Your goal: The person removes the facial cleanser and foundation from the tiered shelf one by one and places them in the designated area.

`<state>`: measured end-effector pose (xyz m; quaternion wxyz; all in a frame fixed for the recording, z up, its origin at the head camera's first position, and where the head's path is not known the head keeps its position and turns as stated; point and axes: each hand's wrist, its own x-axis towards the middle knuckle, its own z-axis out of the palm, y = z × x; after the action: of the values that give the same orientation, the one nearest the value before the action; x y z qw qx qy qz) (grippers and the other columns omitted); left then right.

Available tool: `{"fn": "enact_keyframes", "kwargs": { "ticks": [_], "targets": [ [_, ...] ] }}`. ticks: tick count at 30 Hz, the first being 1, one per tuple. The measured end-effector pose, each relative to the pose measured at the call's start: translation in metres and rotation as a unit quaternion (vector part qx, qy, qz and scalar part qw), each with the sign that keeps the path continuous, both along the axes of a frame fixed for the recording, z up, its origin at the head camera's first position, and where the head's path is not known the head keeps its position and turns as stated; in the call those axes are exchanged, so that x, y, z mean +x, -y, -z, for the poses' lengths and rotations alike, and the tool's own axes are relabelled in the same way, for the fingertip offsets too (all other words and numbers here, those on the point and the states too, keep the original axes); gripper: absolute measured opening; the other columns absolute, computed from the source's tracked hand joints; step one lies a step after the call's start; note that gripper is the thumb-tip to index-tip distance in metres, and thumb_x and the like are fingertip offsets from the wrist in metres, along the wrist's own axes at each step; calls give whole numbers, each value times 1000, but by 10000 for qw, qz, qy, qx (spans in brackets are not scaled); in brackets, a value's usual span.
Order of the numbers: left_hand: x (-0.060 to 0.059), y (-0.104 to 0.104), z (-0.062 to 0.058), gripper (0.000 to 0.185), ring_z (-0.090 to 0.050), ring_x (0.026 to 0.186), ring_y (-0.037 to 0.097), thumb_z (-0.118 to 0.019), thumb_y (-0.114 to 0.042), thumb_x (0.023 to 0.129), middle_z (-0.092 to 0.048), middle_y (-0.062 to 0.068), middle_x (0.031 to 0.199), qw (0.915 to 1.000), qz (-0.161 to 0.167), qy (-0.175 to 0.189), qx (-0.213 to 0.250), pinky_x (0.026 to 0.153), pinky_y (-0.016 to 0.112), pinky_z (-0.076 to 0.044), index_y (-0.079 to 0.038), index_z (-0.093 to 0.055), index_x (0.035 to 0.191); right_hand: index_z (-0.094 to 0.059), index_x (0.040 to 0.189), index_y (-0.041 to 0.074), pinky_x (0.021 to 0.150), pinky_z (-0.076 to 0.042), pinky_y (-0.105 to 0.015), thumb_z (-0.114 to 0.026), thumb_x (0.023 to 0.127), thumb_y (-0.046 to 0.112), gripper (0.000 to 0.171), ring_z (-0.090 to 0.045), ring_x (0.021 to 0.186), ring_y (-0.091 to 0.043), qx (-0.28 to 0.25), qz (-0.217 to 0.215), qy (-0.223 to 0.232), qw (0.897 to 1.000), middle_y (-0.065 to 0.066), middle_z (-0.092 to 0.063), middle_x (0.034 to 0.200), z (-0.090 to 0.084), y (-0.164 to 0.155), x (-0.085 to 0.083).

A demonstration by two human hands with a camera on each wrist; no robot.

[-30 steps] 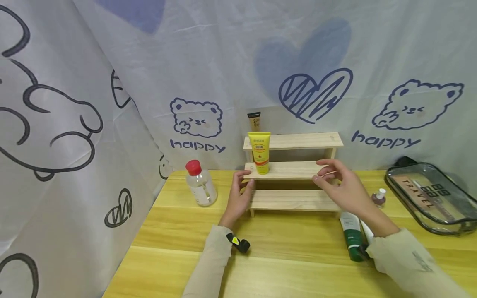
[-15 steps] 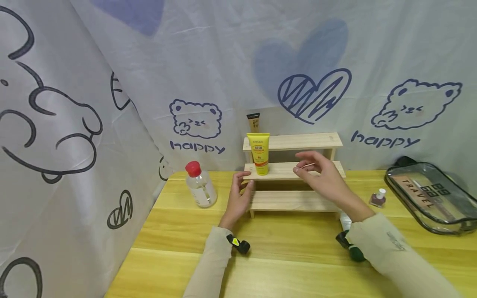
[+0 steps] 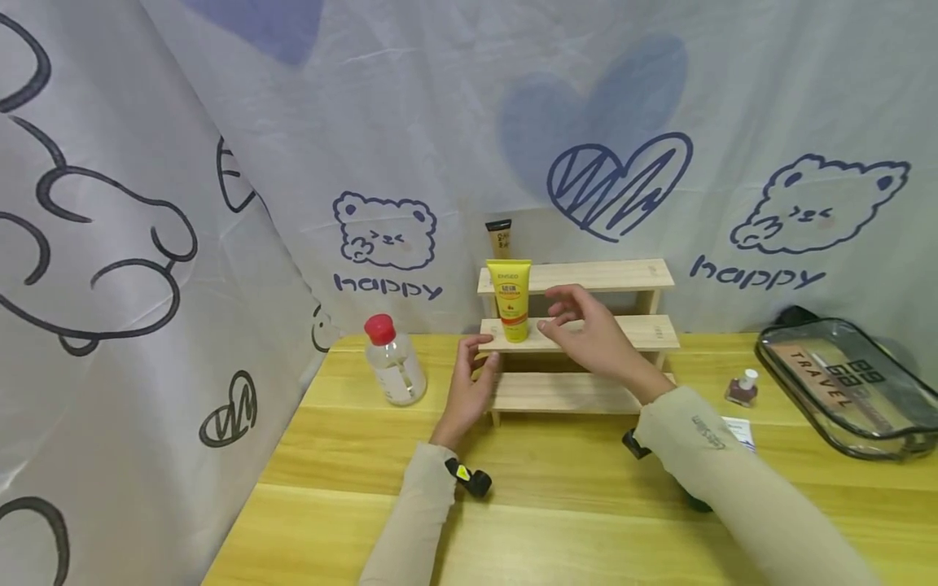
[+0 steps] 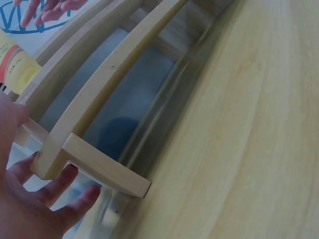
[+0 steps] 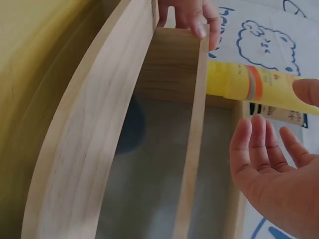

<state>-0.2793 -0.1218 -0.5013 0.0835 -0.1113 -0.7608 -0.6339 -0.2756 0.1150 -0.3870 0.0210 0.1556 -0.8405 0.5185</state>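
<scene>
A three-tier wooden shelf (image 3: 586, 278) stands against the back curtain. On the left end of its middle tier, a yellow squeeze tube (image 3: 511, 299) stands upright on its cap. My left hand (image 3: 469, 391) holds the shelf's left end; in the left wrist view its fingers curl at the end of the front tier (image 4: 94, 102). Just right of the yellow tube, my right hand (image 3: 595, 338) hovers over the middle tier with fingers loosely bent and nothing in them. The right wrist view shows the right hand's palm (image 5: 284, 184) and a gap between fingers and tube.
Behind the yellow tube rises a black-ended beige tube (image 3: 500, 238). A red-capped clear bottle (image 3: 396, 370) stands left of the shelf. To the right are a nail polish bottle (image 3: 742, 391) and a clear travel pouch (image 3: 843, 391). My right sleeve mostly covers a green tube (image 3: 696, 500).
My right hand has moved left along the middle tier, from its right end to beside the yellow tube. My left hand has stayed at the shelf's left end.
</scene>
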Motion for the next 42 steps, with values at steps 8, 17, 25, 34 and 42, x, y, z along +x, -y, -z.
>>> {"fn": "enact_keyframes", "kwargs": {
  "ticks": [8,17,25,34,42],
  "targets": [
    [-4,1,1,33,-58,140,43,-57,-21,115,-51,13,164,10000,35,25,21,116,62,-50,-14,-49,146,-49,157,6,110,-57,-54,-72,107,25,58,-65,129,-39,-412,7,-62,9991,-24,-62,142,6,8,-16],
    [-6,1,0,33,-56,143,44,-57,-19,115,-51,13,163,9999,48,-60,66,118,63,-48,-12,-49,146,-45,158,4,107,-60,-54,-75,104,14,63,-66,128,-38,-658,-114,-262,9974,-23,-65,138,0,25,-25],
    [-5,1,-1,33,-55,145,43,-57,-17,115,-51,14,163,9999,49,-86,64,121,63,-47,-11,-48,146,-45,156,3,108,-61,-52,-74,105,12,59,-62,134,-36,-237,-190,-336,9990,-19,-62,142,-2,43,-22],
    [-4,3,2,33,-57,141,45,-57,-18,115,-50,14,163,10000,56,-5,34,117,63,-50,-13,-49,146,-49,151,1,108,-61,-51,-72,107,14,51,-63,135,-38,-291,-117,-346,9989,-22,-64,141,7,51,-23],
    [-3,2,2,33,-58,140,45,-58,-17,114,-51,15,163,9999,81,-29,97,116,64,-50,-12,-50,146,-53,147,2,110,-60,-53,-71,108,17,46,-64,136,-38,-161,-33,-404,9990,-22,-66,141,10,51,-24]
  ]
}}
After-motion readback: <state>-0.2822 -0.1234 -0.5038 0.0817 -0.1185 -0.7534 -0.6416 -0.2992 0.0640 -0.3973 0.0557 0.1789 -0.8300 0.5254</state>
